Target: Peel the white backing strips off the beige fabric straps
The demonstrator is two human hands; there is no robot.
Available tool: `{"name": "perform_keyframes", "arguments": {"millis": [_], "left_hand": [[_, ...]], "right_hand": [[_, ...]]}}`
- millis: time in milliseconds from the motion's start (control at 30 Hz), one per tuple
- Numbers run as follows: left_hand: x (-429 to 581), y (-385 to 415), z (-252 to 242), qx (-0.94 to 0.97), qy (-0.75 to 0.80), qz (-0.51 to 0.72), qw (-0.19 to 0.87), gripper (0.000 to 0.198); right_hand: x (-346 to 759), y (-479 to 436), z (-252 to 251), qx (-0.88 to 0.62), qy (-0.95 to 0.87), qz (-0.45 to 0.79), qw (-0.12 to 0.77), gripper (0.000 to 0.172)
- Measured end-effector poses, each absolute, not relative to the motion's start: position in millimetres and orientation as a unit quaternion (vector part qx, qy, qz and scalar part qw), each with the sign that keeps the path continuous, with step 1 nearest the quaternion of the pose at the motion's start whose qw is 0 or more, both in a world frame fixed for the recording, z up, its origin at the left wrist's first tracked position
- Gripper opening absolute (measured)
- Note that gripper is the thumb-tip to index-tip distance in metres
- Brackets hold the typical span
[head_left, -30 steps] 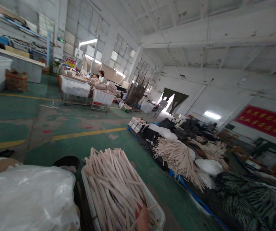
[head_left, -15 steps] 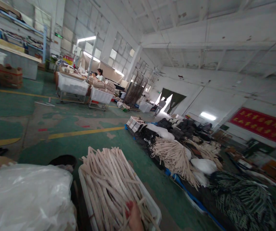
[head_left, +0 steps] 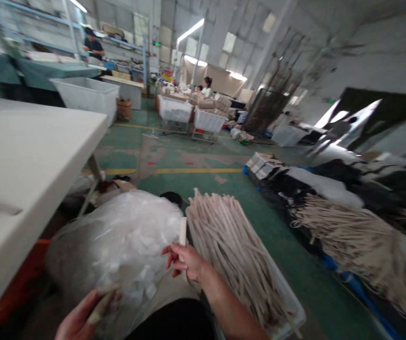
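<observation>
My right hand [head_left: 185, 259] grips a flat pale fabric strip [head_left: 183, 231], whose end sticks up above the fingers. Low in the view, my left hand [head_left: 82, 314] is closed on a short beige strip [head_left: 102, 302]; it is blurred, and part of the hand is cut off by the bottom edge. Beside my right forearm stands a long white plastic bin [head_left: 291, 302], filled with many similar beige strips [head_left: 227, 236]. Behind both hands lies a large, clear plastic bag [head_left: 125, 236] with whitish contents.
A white table [head_left: 43, 137] stands at the left, its corner near the bag. On the right, heaps of beige strips [head_left: 358, 236] and dark bundles lie on a blue-edged sheet. Wheeled white carts [head_left: 176, 111] and several people are farther back.
My view has swung left, bringing the white table in. My right hand has left the bin and now holds a strip over the plastic bag. My left hand has come into view.
</observation>
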State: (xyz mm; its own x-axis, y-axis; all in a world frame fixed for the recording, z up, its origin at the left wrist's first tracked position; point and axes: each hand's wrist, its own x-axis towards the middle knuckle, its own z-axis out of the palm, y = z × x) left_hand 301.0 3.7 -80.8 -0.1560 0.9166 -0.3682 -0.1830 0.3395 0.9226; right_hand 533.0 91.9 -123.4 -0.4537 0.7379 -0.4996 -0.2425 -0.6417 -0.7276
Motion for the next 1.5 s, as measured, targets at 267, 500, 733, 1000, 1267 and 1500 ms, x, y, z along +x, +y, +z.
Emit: {"name": "perform_keyframes", "arguments": {"millis": [267,500,733,1000,1267,1500], "left_hand": [[272,-19,-60,0.361,0.580,0.473,0.556,0.028],[283,-21,-66,0.477,0.561,0.426,0.526,0.029],[288,-14,-78,0.398,0.570,0.444,0.565,0.053],[283,-4,-82,0.399,0.552,0.364,0.635,0.040],[275,13,-73,0.148,0.542,0.499,0.660,0.051],[271,35,-74,0.012,0.479,0.596,0.644,0.046]], "right_hand": [[440,66,-117,-0.305,-0.346,0.885,0.062,0.062],[437,81,-86,-0.376,-0.376,0.814,0.233,0.044],[446,94,-43,-0.376,-0.555,0.689,0.277,0.026],[429,96,-43,-0.379,-0.589,0.663,0.263,0.033],[443,85,-54,-0.388,-0.502,0.753,0.173,0.057],[438,44,-79,-0.344,-0.493,0.799,0.015,0.052]]}}
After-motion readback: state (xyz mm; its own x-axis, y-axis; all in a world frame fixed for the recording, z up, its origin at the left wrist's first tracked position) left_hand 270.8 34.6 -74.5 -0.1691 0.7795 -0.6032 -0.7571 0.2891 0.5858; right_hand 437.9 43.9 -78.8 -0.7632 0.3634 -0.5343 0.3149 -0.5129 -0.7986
